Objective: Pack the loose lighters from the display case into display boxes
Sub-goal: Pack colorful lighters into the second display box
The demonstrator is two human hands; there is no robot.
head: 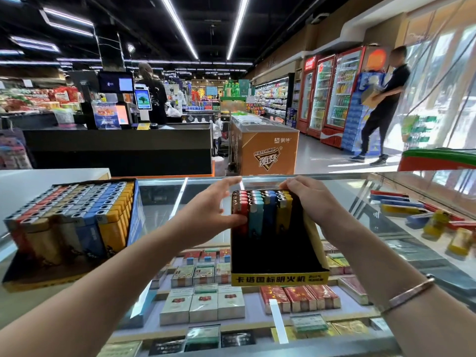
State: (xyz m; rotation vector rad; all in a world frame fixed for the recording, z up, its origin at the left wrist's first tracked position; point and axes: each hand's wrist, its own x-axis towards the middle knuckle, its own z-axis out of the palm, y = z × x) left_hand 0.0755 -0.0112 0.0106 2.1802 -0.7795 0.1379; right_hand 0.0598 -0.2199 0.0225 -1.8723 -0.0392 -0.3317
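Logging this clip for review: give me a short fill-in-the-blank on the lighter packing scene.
1. The half-filled display box has a ____ front strip with printed characters.
2. The lighters in the box stand in ____ colour columns.
3. The left hand touches the ____ lighters.
4. The full display box sits to the person's ____.

Missing words: yellow; four; red; left

Lighter colours on the glass counter

The black display box (pixel 279 253) has a yellow front strip with black lettering and holds columns of red, light blue, blue and yellow lighters (pixel 262 212). The full box (pixel 69 228) at left shows red, tan, grey, blue and yellow rows. Loose lighters (pixel 422 215) at right are red, blue and yellow. A rose-gold bracelet (pixel 409 295) circles one wrist.
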